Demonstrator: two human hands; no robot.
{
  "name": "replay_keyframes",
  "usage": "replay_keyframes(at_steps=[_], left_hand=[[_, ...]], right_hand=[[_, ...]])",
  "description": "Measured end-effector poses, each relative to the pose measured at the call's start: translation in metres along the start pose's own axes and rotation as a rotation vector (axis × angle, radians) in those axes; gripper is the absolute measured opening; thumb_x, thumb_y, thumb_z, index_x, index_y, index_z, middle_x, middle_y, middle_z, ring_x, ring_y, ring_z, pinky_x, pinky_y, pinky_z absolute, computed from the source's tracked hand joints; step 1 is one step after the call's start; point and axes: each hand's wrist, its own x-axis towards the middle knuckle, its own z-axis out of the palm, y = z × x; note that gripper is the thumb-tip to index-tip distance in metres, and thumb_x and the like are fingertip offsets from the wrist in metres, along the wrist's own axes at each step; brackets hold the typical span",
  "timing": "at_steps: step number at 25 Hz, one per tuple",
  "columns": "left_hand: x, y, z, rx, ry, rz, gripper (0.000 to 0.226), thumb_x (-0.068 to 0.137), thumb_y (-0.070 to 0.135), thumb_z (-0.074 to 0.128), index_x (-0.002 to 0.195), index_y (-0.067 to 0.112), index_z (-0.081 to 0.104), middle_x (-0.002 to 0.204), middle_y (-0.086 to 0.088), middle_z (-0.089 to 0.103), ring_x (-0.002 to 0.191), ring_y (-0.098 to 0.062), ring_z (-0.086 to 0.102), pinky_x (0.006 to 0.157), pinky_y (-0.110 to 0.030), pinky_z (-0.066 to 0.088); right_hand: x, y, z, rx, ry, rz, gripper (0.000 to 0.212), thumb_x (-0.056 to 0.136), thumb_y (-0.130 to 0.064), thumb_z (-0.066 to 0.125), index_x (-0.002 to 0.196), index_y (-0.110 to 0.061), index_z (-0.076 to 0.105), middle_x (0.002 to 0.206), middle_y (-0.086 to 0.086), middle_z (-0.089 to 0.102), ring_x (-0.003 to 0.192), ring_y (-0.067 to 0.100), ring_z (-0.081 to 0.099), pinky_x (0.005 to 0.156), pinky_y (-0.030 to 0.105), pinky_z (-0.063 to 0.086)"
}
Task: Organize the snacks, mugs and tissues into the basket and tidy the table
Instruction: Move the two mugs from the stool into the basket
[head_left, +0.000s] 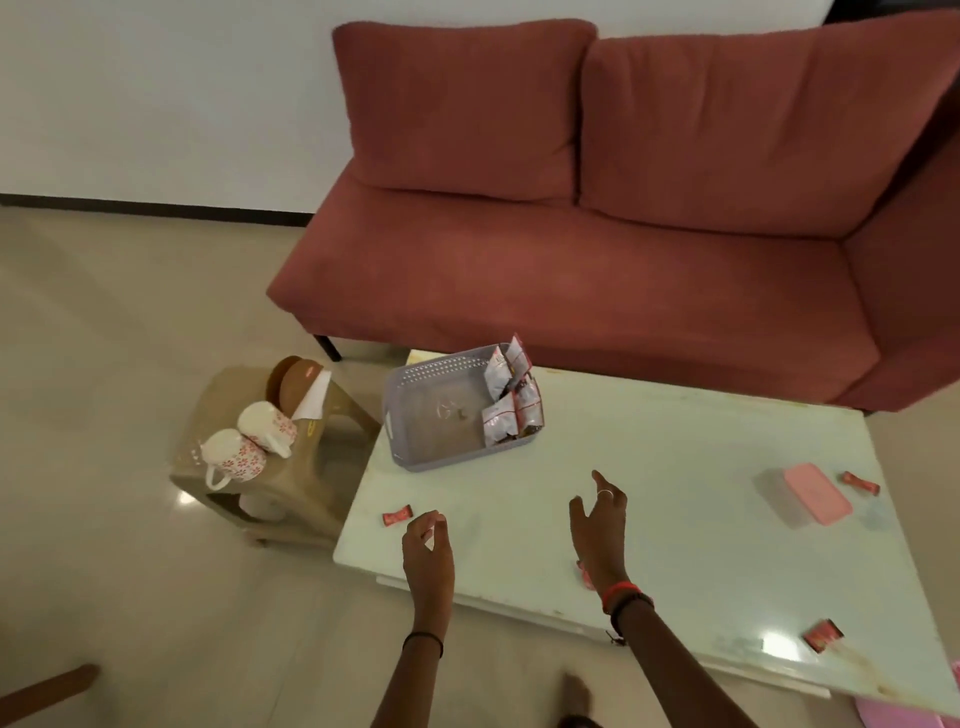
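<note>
Left hand (426, 535), loosely curled and empty, and right hand (600, 525), fingers spread, hover over the tabletop (649, 467); a light, crinkly wrapped candy (397, 517) at the left's ten o'clock probably suits a fingertip pinch.

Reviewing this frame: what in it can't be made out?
Head view: print on the snack packets in the basket, too small and blurred.
Pink wrapper, mostly hidden under the right hand.
Pink thing at bottom right, cut off by the frame edge.
Whether the left hand pinches anything: curled fingers hide it.
</note>
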Motion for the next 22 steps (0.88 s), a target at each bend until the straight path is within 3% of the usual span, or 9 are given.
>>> replay_keyframes(at_steps=[3, 7, 14, 19, 22], left_hand=[[0.029, 0.004, -0.021, -0.014, 0.075, 0.025, 0.022, 0.092, 0.012, 0.054, 0.111, 0.002, 0.061, 0.123, -0.016, 0.060, 0.121, -0.032, 0.052, 0.106, -0.043, 0.041], [0.075, 0.011, -0.040, -0.022, 0.176, 0.003, 0.027, 0.093, 0.016, 0.053, 0.116, 0.003, 0.058, 0.123, -0.017, 0.058, 0.116, -0.029, 0.053, 0.095, -0.032, 0.041], [0.153, 0.020, -0.075, 0.022, 0.365, -0.028, 0.030, 0.094, 0.018, 0.050, 0.117, 0.000, 0.057, 0.121, -0.019, 0.058, 0.114, -0.033, 0.052, 0.099, -0.047, 0.044], [0.205, 0.016, -0.110, -0.012, 0.446, -0.067, 0.028, 0.093, 0.015, 0.052, 0.118, 0.002, 0.055, 0.122, -0.018, 0.056, 0.117, -0.032, 0.050, 0.097, -0.036, 0.038], [0.241, 0.012, -0.130, -0.010, 0.464, -0.105, 0.034, 0.092, 0.014, 0.051, 0.124, 0.003, 0.051, 0.128, -0.018, 0.052, 0.123, -0.031, 0.046, 0.101, -0.037, 0.036]], right_hand=[[0.002, -0.030, 0.042, -0.032, -0.080, -0.045, 0.048, 0.092, -0.005, 0.052, 0.138, 0.000, 0.041, 0.140, 0.019, 0.037, 0.130, 0.034, 0.042, 0.110, 0.034, 0.033], [0.014, -0.061, 0.097, -0.055, -0.191, -0.086, 0.050, 0.092, -0.007, 0.053, 0.139, 0.001, 0.040, 0.138, 0.019, 0.040, 0.130, 0.034, 0.041, 0.112, 0.037, 0.033], [0.042, -0.112, 0.184, -0.140, -0.350, -0.181, 0.050, 0.091, -0.008, 0.056, 0.138, 0.000, 0.041, 0.140, 0.017, 0.041, 0.132, 0.029, 0.041, 0.108, 0.026, 0.033], [0.057, -0.148, 0.243, -0.204, -0.453, -0.216, 0.052, 0.091, -0.015, 0.055, 0.139, -0.003, 0.039, 0.136, 0.014, 0.046, 0.126, 0.027, 0.047, 0.106, 0.030, 0.038], [0.064, -0.163, 0.282, -0.250, -0.513, -0.250, 0.051, 0.092, -0.018, 0.055, 0.139, -0.006, 0.041, 0.133, 0.012, 0.052, 0.125, 0.025, 0.049, 0.107, 0.032, 0.041]])
